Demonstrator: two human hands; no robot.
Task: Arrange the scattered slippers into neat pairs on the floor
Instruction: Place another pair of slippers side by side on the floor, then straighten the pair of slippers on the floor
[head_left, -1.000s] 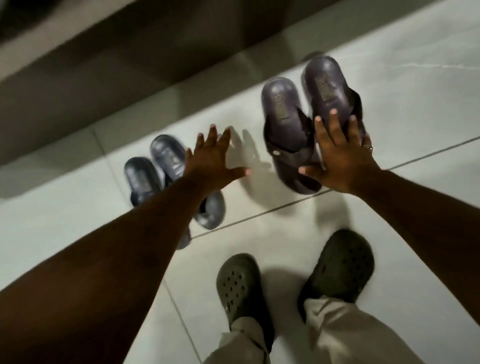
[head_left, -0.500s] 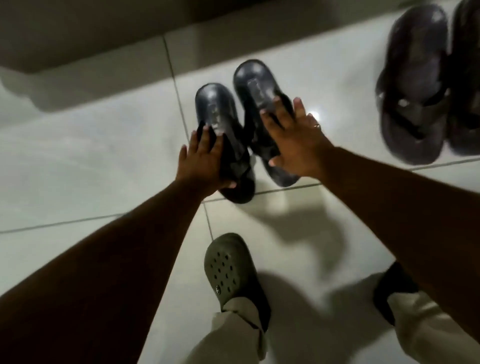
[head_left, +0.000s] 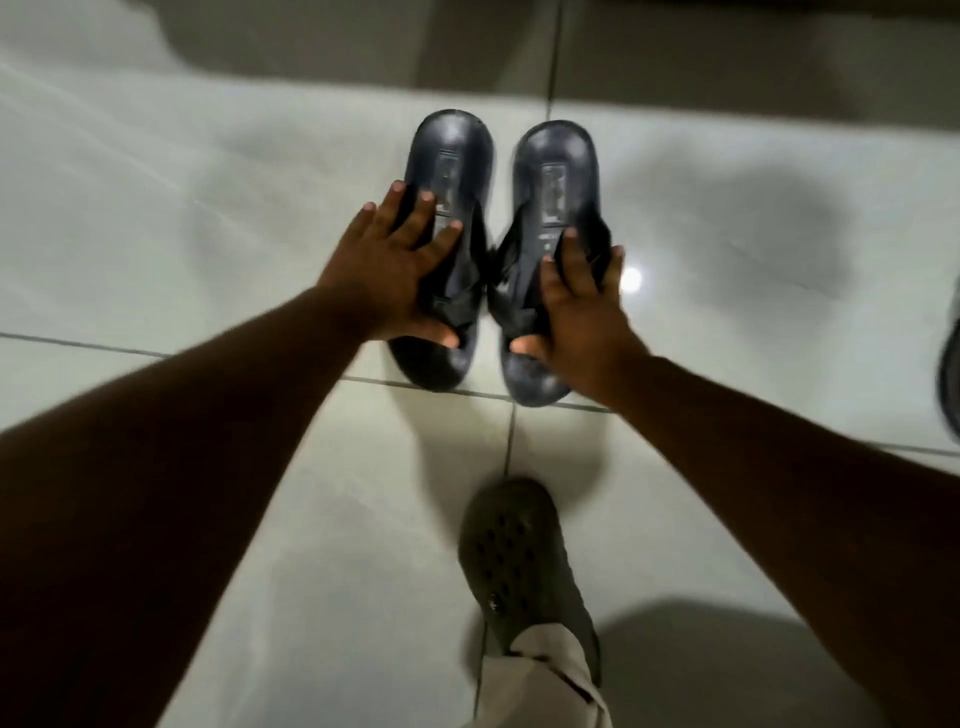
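Two dark blue-black slippers lie side by side on the pale tiled floor, heels pointing away from me. My left hand (head_left: 395, 270) grips the left slipper (head_left: 449, 150) across its strap, thumb tucked under the strap. My right hand (head_left: 579, 306) holds the right slipper (head_left: 556, 161) the same way, fingers over the strap and thumb beneath. The two slippers stand nearly parallel with a narrow gap between them. At the far right edge a sliver of another dark slipper (head_left: 950, 384) shows, mostly cut off.
My own foot in an olive-green perforated clog (head_left: 511, 561) with a beige trouser leg stands just in front of the pair. A dark wall base (head_left: 363, 41) runs along the top. Bare tile (head_left: 130, 234) spreads left and right.
The view swung left, so the purple pair slid out at the right. Both hands closed onto the dark pair and the slippers now sit straighter and parallel.
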